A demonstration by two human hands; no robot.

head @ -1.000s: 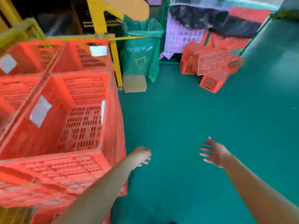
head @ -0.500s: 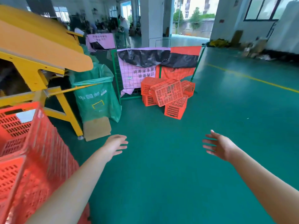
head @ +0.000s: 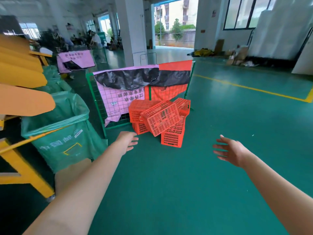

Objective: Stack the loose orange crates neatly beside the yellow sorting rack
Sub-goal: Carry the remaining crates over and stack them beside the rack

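Observation:
Several loose orange crates (head: 160, 120) lie in a jumbled heap on the green floor ahead of me, tipped at odd angles against a green wire fence (head: 96, 100). The yellow sorting rack (head: 20, 102) fills the left edge, its frame leg reaching the floor at lower left. My left hand (head: 127, 141) reaches forward with fingers spread, just left of and short of the heap, holding nothing. My right hand (head: 228, 151) is stretched out to the right of the heap, palm open and empty. Neither hand touches a crate.
A green bagged bin (head: 62, 133) stands beside the rack with a cardboard sheet (head: 71, 172) leaning at its base. Pink, black and orange sheets (head: 135, 85) hang on the fence. A white pillar (head: 133, 31) rises behind. Yellow floor lines (head: 254, 89) run at the right.
The view has lifted and turned away from the stacked crates at the left, which have left the frame. The loose heap is nearer now. Both arms stay stretched forward and empty.

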